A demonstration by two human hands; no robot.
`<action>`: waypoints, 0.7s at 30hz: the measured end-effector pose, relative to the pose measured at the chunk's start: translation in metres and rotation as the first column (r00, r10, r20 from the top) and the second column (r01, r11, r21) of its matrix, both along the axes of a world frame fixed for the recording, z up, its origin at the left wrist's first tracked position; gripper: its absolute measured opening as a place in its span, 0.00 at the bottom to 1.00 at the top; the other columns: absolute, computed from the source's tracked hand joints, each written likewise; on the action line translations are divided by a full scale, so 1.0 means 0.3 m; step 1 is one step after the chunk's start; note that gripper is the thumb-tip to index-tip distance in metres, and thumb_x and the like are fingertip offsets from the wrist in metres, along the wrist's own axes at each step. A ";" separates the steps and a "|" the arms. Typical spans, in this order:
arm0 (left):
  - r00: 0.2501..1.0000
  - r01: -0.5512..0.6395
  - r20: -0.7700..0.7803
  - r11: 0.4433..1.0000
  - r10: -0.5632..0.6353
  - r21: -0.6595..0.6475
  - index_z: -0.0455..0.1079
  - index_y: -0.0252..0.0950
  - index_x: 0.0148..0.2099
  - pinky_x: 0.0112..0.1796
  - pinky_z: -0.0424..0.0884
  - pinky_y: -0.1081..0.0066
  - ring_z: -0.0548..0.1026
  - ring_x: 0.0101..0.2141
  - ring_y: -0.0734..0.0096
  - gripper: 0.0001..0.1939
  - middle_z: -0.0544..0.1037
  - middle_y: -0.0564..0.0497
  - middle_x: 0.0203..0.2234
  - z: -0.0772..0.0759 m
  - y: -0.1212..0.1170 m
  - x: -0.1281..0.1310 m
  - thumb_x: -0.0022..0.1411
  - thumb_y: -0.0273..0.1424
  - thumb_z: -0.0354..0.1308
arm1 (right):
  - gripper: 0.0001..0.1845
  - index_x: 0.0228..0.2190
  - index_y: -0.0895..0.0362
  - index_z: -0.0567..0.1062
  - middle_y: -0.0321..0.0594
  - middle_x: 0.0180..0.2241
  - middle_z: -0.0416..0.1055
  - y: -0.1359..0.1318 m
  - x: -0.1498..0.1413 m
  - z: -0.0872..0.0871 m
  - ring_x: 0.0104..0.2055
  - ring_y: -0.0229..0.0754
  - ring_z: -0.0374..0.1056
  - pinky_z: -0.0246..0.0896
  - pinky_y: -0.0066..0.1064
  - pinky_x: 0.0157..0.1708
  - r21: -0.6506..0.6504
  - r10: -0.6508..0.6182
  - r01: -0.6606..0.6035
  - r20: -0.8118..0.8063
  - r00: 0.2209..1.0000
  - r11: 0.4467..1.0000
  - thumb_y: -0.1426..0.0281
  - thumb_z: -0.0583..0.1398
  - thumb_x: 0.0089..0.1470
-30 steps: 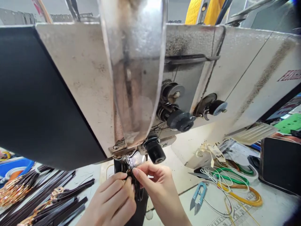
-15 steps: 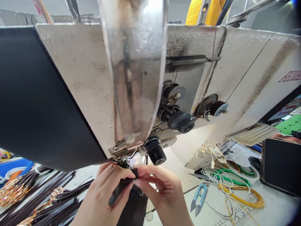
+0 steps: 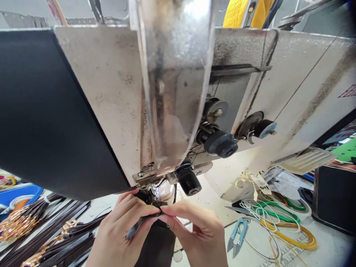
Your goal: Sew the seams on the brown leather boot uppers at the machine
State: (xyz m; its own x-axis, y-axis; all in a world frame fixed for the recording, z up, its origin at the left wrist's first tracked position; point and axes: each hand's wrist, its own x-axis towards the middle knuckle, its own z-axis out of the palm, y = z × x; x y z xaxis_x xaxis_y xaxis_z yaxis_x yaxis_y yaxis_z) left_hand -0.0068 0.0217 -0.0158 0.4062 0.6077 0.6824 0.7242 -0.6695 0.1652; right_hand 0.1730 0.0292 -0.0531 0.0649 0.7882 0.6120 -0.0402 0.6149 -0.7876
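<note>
My left hand (image 3: 122, 230) is closed, pinching a small black strap (image 3: 158, 214) between thumb and forefinger just below the needle area of a sewing machine (image 3: 108, 66). From the other side, the thumb and forefinger of my right hand (image 3: 198, 230) pinch the same strap, fingertips almost touching those of my left. Much of the strap is hidden by the fingers. The presser-foot area (image 3: 151, 189) sits right behind the hands, lit by a small lamp. Below them lies a wider black surface (image 3: 157, 244).
Many dark straps with gold-coloured buckles (image 3: 66, 226) lie on the left, near a blue bin (image 3: 36, 191). To the right are blue thread snips (image 3: 237, 235), scissors with yellow handles (image 3: 303, 237), looped white cord (image 3: 250, 207) and a black flat device (image 3: 335, 200).
My fingertips have come closer together on the strap, and the piece that stood up between them now lies lower. The whole view has shifted slightly, moving the machine rightward.
</note>
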 end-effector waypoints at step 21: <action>0.983 0.141 -0.141 0.979 -0.121 0.148 0.70 0.31 0.50 0.61 0.61 0.72 0.75 0.38 0.78 0.16 0.79 0.53 0.35 -0.007 -0.035 0.004 0.65 0.13 0.50 | 0.17 0.45 0.59 0.74 0.46 0.40 0.81 -0.010 0.030 -0.073 0.48 0.47 0.77 0.77 0.32 0.49 0.570 -0.387 0.089 0.427 0.817 0.817 0.86 0.58 0.57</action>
